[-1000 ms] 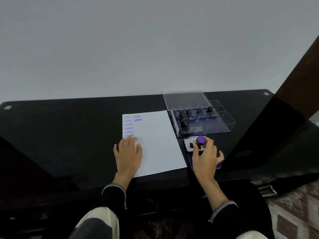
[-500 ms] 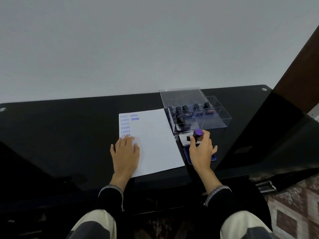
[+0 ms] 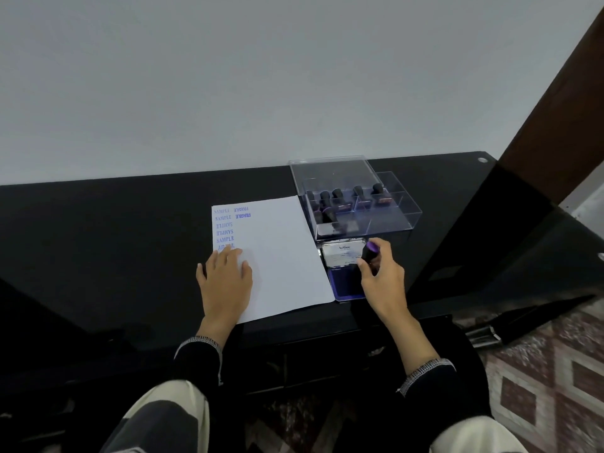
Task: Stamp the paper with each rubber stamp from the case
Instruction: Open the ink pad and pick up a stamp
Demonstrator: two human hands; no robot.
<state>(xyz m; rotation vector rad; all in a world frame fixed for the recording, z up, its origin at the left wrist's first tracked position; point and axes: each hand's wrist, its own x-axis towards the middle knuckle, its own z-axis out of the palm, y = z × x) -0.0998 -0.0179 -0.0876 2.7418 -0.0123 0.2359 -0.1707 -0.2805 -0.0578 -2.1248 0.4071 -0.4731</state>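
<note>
A white paper [image 3: 281, 256] lies on the black table [image 3: 114, 230], with several blue stamp marks in its far left corner. My left hand [image 3: 225, 278] rests flat on the paper's near left part. My right hand [image 3: 382, 276] grips a rubber stamp with a purple top [image 3: 370, 253] over the open blue ink pad [image 3: 344, 282], whose lid [image 3: 341, 253] stands open behind it. A clear plastic case [image 3: 392, 217] behind the pad holds several dark stamps [image 3: 330, 204].
A grey wall rises behind the table. A brown wooden post [image 3: 555, 119] stands at the right. The table's near edge runs just in front of my knees, and patterned floor tiles [image 3: 539, 387] show at the lower right.
The view has shifted a little. My right hand still holds the purple-topped stamp at the ink pad, tilted slightly; my left hand stays flat on the paper.
</note>
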